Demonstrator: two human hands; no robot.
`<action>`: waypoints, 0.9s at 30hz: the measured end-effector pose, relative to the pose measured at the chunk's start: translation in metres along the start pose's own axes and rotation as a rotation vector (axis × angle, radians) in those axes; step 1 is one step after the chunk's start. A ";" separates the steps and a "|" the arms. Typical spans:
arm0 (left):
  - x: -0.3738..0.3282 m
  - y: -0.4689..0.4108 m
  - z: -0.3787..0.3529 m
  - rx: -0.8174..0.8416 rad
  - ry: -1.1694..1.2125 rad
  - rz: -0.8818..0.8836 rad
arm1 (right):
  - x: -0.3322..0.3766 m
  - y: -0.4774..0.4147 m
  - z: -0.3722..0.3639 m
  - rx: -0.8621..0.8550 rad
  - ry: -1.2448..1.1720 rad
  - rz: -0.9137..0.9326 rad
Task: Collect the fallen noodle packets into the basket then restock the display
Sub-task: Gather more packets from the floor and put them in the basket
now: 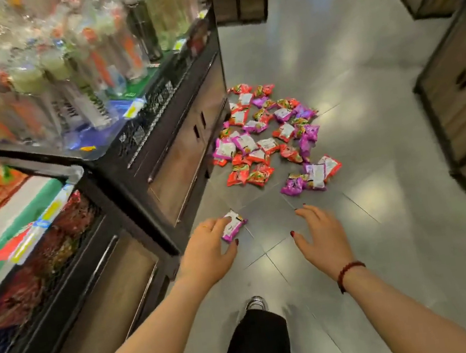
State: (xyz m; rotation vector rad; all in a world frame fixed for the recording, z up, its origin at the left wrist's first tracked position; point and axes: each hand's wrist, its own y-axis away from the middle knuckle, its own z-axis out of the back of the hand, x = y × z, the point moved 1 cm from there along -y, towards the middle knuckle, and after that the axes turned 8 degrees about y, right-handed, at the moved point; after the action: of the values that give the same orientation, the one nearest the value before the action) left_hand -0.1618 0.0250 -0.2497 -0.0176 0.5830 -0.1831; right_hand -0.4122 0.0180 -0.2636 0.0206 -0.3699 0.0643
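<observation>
At the bottom centre, a leg in black trousers [256, 348] and a shoe [256, 303] stand on the grey tiled floor [388, 213]. Above them the right hand [321, 238], with a red bead bracelet [347, 273] on its wrist, has its grip spread and holds nothing. The left hand [207, 252] has loosely curved fingers that overlap a purple noodle packet [235, 225]; I cannot tell whether its grip pinches the packet. Further up, a pile of red and purple packets [268, 140] lies on the floor beside the dark display cabinet [169, 161], which carries bottles [81, 63] at the upper left.
</observation>
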 end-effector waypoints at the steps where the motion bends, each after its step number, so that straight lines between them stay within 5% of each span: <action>1: 0.001 -0.024 -0.002 0.010 0.014 0.000 | -0.005 -0.020 0.001 0.001 0.007 -0.009; 13: -0.010 -0.286 -0.038 0.185 0.090 -0.064 | -0.094 -0.216 0.043 -0.042 -0.056 -0.217; 27: -0.084 -0.528 -0.135 0.262 0.109 0.032 | -0.266 -0.423 0.075 0.118 -0.088 -0.279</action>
State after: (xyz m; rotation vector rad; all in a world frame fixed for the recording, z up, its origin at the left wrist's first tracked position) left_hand -0.3922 -0.4746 -0.2805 0.2568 0.6634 -0.2294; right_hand -0.6586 -0.4221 -0.2937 0.1919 -0.4481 -0.1913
